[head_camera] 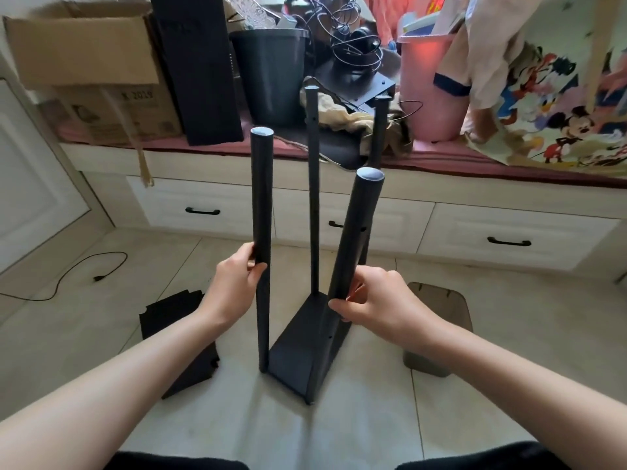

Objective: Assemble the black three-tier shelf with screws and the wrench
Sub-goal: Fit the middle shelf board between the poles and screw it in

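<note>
The left hand (234, 283) was wrapped around the near-left post (262, 232) about mid-height, and the right hand (380, 300) was clasped around the near-right post (353, 239), which leaned inward above the grip. Below both grips, the 4 posts met 1 black shelf panel (298, 344) standing on the tiled floor (339, 429). The metal tubes looked stiff, smooth and fairly light, so a low grip probably gave better control than the capped tops. Beyond the hands stood the 2 far posts (314, 198); the frame likely wobbled until more tiers were screwed in. Loose black panels (176, 334) lay left of the left hand.
</note>
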{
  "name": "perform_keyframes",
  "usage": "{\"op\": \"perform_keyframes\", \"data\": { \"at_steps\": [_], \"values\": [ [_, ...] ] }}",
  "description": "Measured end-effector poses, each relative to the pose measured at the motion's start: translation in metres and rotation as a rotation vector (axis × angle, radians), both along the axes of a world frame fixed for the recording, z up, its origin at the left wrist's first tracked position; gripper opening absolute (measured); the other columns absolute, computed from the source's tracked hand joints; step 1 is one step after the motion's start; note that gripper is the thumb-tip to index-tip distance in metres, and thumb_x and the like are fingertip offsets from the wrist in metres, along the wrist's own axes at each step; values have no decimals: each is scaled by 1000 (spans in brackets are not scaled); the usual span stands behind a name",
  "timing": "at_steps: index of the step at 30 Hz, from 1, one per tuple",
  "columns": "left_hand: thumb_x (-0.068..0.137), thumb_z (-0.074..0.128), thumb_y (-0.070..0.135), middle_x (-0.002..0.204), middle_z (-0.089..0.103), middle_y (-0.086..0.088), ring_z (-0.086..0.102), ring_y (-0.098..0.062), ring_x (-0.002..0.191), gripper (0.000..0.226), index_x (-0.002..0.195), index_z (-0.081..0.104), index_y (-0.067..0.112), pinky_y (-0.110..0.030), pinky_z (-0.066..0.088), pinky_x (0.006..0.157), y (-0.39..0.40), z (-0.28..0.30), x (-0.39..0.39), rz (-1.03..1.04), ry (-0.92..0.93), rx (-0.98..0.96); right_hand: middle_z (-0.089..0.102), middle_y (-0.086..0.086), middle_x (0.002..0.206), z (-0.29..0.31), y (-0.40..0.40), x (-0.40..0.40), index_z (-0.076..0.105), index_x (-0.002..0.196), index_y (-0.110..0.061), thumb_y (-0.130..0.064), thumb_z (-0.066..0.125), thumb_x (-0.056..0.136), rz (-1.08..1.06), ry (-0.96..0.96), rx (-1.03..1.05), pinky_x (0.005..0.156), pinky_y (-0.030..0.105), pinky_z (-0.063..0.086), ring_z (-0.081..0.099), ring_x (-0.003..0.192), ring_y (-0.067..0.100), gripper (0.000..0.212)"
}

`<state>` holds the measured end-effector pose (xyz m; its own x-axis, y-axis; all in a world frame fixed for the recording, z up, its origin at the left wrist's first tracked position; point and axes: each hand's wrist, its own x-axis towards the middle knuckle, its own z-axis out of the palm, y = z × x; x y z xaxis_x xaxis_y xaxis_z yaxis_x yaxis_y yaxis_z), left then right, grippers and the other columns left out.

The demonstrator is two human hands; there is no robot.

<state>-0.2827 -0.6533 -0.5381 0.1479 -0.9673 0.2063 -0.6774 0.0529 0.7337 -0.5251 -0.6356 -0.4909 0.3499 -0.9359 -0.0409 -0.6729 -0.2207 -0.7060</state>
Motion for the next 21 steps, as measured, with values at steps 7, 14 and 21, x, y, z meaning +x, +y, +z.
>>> {"op": "perform_keyframes", "data": {
  "at_steps": [7,14,21],
  "values": [
    [102,52,4,116,63,6,60,-7,105,38,139,55,12,-20,49,96,-9,-2,16,105,123,-24,75,4,81,-10,5,37,68,93,-15,-30,67,93,47,-221,115,74,36,62,74,77,14,15],
    [98,53,0,145,55,-7,58,-24,128,67,156,29,21,-22,46,96,-4,-5,24,123,7,97,77,3,86,-8,-19,36,69,104,-11,-26,67,93,-10,-304,212,77,33,62,74,80,8,18],
    [90,63,7,123,62,1,53,1,84,81,159,22,20,-17,45,76,24,-11,2,25,-79,281,74,9,95,-25,-75,0,66,102,-9,-22,63,96,-339,-440,375,76,33,61,73,87,17,15]
  ]
}}
